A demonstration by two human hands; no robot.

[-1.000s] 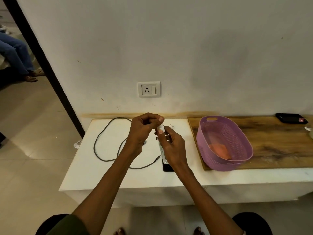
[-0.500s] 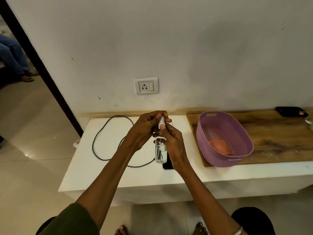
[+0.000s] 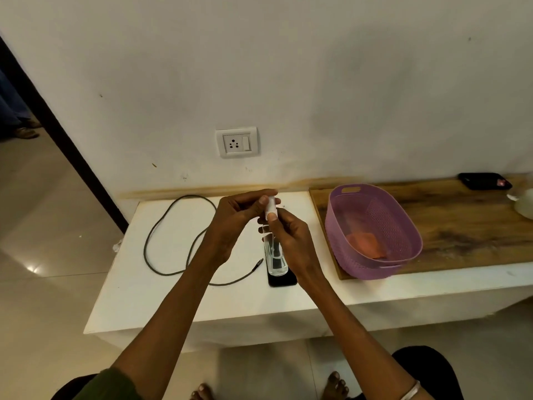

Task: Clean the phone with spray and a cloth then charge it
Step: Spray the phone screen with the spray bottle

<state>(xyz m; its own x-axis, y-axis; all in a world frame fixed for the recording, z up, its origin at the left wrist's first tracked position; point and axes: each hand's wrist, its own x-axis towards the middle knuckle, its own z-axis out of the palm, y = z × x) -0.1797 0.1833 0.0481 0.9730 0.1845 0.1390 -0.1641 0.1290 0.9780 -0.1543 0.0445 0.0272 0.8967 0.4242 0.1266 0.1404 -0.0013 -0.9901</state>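
My right hand grips a clear spray bottle upright above the white counter. My left hand pinches the bottle's white cap at the top. Directly under the bottle lies a black phone, mostly hidden by the bottle and my right hand. A dark charging cable loops over the counter to the left, its plug end close to the phone. An orange cloth lies inside the purple basket. A white wall socket sits above the counter.
The basket stands on a wooden board at the right. Another black phone lies at the board's far end, beside a pale object at the frame edge. A dark doorframe runs down the left; tiled floor lies below.
The bottle has come upright from a tilt, and both hands have stayed together at its top. The view has shifted slightly downward.
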